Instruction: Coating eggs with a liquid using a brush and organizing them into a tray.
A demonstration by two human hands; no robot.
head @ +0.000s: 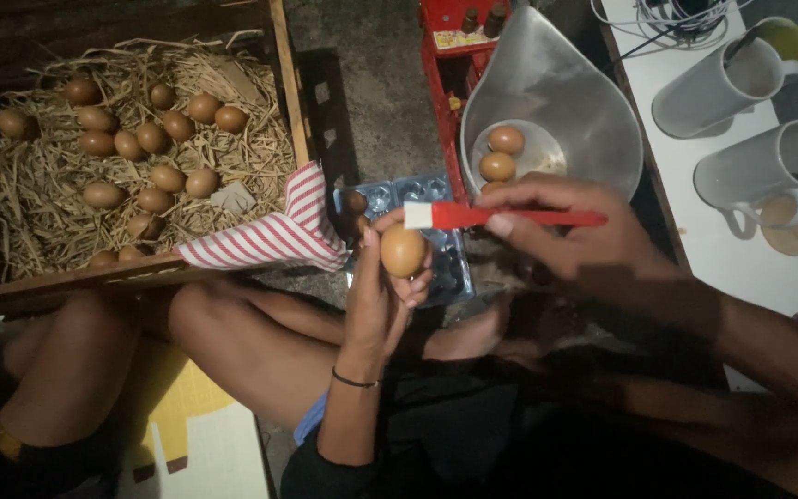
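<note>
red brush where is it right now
In the head view the red brush sits just right of centre, held in the right hand, its white bristle end beside the brown egg that the left hand holds up.

Smooth matt egg [403,251], glossy metal bowl [565,102]

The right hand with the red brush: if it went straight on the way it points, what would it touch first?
The right hand points its red-handled brush leftward; the egg in the left hand seems first, just below the bristles, though depth is unclear.
</note>
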